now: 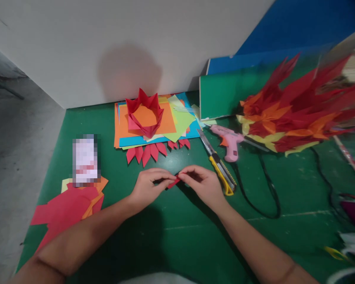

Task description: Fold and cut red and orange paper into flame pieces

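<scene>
On the green table [177, 236], a red-and-orange paper flame [296, 114] spreads at two o'clock from my hands. A paper stack [165, 126] topped by a red crown [144, 112] sits at twelve, and loose red sheets [68, 205] lie at eight. A pink glue gun [229, 144] lies at two, with a yellow knife [219, 163] just beside my right hand [202, 183]. That hand and my left hand [149, 187] pinch a small red piece [174, 182] between fingertips, mid-table.
</scene>
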`<state>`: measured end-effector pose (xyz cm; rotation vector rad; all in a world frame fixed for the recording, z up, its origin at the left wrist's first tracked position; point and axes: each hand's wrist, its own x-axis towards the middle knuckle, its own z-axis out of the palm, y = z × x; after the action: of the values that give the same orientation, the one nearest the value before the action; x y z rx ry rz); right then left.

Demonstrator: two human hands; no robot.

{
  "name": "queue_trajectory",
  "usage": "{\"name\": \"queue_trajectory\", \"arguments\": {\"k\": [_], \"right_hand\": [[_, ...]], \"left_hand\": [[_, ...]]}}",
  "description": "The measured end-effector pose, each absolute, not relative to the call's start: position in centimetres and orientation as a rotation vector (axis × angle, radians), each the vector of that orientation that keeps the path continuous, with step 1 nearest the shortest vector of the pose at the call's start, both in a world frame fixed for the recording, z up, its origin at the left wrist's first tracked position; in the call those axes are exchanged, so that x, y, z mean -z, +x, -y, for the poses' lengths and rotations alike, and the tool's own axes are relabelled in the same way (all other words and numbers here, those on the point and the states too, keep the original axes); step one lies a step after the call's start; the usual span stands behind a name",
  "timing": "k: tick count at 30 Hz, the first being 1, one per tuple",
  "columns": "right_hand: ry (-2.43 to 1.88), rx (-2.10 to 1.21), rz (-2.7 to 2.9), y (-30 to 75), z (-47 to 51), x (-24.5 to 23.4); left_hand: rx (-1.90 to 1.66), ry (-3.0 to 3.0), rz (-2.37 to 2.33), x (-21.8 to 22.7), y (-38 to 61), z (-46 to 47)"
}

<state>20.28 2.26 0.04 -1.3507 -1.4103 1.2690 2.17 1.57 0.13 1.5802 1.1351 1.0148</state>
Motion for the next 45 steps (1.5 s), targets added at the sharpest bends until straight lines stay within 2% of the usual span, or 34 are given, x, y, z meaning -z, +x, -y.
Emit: {"name": "queue_trajectory", "arguments": {"k": [7,15,45], "right_hand": [[-1.305,-1.290,1.629,20.41,-2.04,-0.29],[-1.293,-1.363,1.616,20.30,-1.84,-0.13],[-1.355,-1.274,1.584,20.31,-2.08,-0.11]], "left_hand": [[-1.160,1.246,-1.141,0.11,2.66,-1.16],[-1.094,1.058,-1.132,-0.12,3.03,-1.15],[-1.091,1.263,-1.135,0.22,2.94,-0.96]]}}
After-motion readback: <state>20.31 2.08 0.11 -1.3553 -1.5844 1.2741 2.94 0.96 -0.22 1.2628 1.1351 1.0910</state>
